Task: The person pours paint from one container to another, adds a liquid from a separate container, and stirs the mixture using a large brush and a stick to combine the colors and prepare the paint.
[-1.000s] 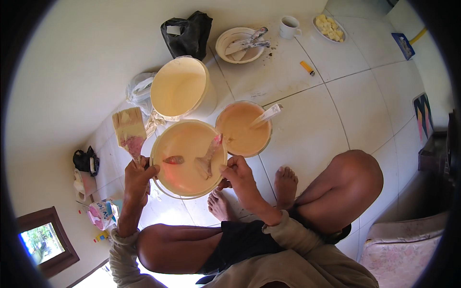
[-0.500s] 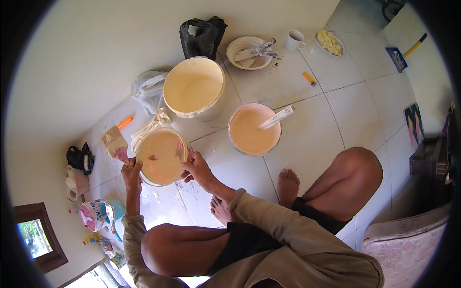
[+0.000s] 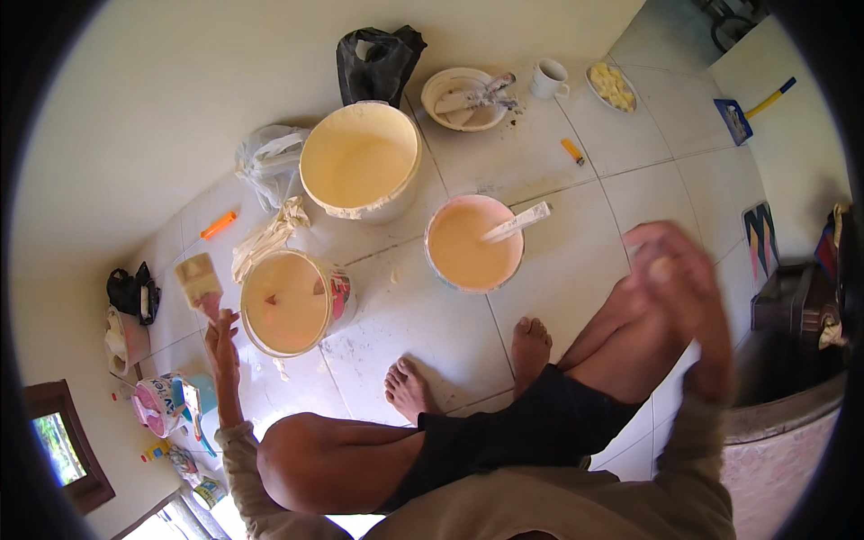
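My left hand (image 3: 222, 340) is closed on the handle of a wide flat paintbrush (image 3: 196, 277), its bristles pointing up and away. Just right of that hand stands a bucket (image 3: 342, 295) with peach-coloured paint and a small reddish patch inside it. My right hand (image 3: 670, 270), raised in front of my right knee, is smeared by motion, so its fingers cannot be made out. A second tub (image 3: 472, 243) of peach paint sits in the middle, with a paint-crusted white stick-like handle (image 3: 519, 221) leaning out of it. Behind them is a larger cream-coated bucket (image 3: 407, 184).
Along the wall are a black plastic bag (image 3: 378, 70), a bowl with scrapers (image 3: 436, 108), a mug (image 3: 547, 79) and a plate of pale yellow chunks (image 3: 612, 87). An orange lighter (image 3: 572, 151) lies on the tiles. Tubs (image 3: 155, 402) stand left; a padded floral seat (image 3: 778, 463) is at right.
My right hand has let go of the bucket's rim and swung right to my knee. The bucket, tilted in my hands before, now stands on the floor. The brush remains in my left hand.
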`<move>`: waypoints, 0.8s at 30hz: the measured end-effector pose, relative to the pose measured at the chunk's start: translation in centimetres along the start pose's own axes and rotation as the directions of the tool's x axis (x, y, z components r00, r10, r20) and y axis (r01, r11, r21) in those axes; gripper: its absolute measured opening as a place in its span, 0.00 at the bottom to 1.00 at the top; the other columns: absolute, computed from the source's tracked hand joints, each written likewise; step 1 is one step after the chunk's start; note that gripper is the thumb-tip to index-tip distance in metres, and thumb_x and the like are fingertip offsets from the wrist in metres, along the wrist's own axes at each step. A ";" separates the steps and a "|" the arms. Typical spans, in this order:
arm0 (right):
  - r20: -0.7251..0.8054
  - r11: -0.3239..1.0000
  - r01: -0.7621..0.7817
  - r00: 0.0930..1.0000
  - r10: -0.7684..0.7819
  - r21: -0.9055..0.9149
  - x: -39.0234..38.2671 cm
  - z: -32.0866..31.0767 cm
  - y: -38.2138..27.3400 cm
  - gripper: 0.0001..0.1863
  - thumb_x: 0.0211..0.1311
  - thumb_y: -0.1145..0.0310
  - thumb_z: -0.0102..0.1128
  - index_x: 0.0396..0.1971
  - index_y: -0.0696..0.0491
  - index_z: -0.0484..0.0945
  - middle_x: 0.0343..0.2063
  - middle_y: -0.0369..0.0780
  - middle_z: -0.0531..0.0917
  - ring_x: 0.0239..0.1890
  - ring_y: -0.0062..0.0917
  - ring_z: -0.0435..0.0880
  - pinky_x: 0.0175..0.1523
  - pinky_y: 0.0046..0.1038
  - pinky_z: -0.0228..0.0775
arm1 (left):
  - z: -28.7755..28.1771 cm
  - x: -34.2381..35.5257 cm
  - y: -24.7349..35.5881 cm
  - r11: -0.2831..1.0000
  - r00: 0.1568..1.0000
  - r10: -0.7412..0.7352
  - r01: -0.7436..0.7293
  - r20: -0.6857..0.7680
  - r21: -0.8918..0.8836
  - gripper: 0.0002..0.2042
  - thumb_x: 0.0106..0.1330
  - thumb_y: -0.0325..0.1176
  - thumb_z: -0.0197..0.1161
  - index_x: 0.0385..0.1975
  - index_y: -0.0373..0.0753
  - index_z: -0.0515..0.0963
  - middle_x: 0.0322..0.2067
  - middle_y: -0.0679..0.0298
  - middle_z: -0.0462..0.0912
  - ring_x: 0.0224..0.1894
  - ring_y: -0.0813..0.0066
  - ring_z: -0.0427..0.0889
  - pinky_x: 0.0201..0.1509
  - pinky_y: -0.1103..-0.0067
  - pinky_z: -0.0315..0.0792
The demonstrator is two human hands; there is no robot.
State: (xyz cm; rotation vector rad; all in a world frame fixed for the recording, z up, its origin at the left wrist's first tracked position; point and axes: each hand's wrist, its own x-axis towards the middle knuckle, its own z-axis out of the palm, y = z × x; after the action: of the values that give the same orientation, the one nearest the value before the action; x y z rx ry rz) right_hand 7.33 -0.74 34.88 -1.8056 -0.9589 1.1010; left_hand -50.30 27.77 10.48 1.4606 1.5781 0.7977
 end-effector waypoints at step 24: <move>0.229 0.683 0.482 0.873 -0.431 -0.549 17.1 6.5 12.3 0.10 0.61 0.65 0.61 0.34 0.57 0.80 0.21 0.47 0.82 0.22 0.39 0.81 0.31 0.35 0.73 | 9.2 -20.5 27.7 0.691 0.910 -0.004 0.303 0.416 -0.656 0.25 0.72 0.53 0.43 0.41 0.30 0.68 0.42 0.46 0.73 0.39 0.55 0.80 0.45 0.62 0.77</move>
State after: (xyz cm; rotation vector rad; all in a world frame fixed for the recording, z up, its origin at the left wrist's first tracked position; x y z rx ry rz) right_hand 9.46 11.11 16.45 -1.8242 -1.8534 0.5784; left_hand -29.52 10.22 33.50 0.8152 0.9020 0.8273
